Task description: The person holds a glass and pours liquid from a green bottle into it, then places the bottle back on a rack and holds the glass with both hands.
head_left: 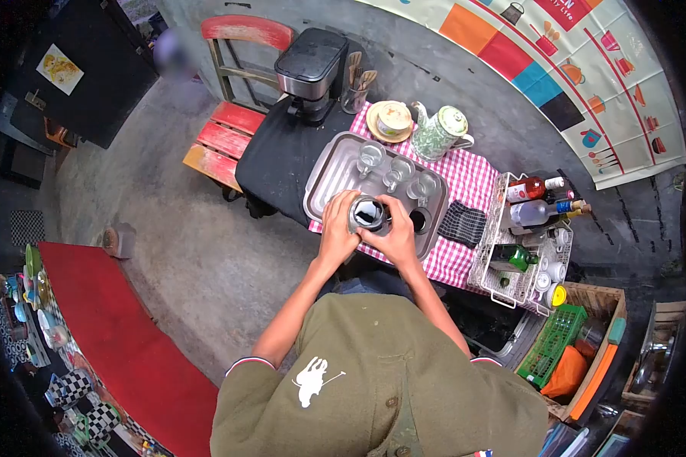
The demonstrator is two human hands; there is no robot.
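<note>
Between both hands is a glass jar [368, 214] with dark contents, held above the front of a grey tray [319, 177]. My left hand [338, 230] is wrapped round the jar's left side. On its right side the fingers of my right hand [395, 234] press against it. Three clear glass mugs stand in the tray behind the jar: one at the left [370, 158], one in the middle [398, 174] and one at the right [423, 186]. A round dark item [418, 220] lies in the tray just right of my right hand.
A coffee maker [311, 72] stands behind the tray's left end. Beyond the tray are a lidded cup on a saucer [391, 120] and a green teapot [440, 133]. At the right are a dark folded cloth [462, 224], a wire rack [486, 255] with bottles, and a wooden crate [598, 305].
</note>
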